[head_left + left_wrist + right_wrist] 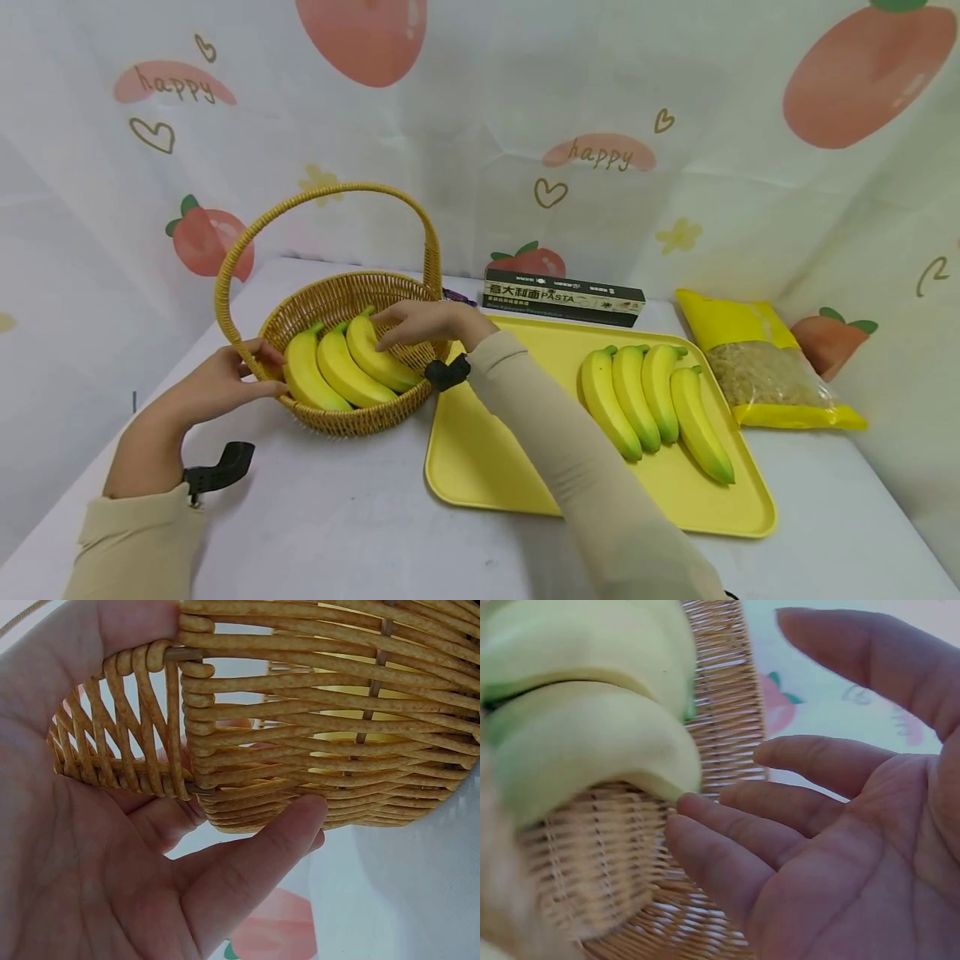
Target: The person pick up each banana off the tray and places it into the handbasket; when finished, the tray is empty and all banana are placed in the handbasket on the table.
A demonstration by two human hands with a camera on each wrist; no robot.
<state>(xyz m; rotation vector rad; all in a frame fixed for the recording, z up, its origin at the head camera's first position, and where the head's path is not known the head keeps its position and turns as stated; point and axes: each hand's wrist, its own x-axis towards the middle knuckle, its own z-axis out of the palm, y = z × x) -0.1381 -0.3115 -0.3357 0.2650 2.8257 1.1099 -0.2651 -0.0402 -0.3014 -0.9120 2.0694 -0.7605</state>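
A wicker basket (352,421) with a tall arched handle stands at the left, and three bananas (330,367) lie side by side in it. My left hand (217,383) holds the basket at its left side, around the foot of the handle; the left wrist view shows the woven handle base (127,724) against the palm. Over the basket's right part hovers my right hand (427,323), fingers loosely spread and holding nothing. In the right wrist view its fingertips are close to the nearest banana (592,742); whether they touch it I cannot tell.
A yellow tray (487,467) right of the basket bears several bananas (645,400). Behind it lies a dark pasta box (562,298), with a purple wrapper (457,297) beside it. A yellow bag of pasta (772,362) lies at the right. A printed cloth hangs behind the table.
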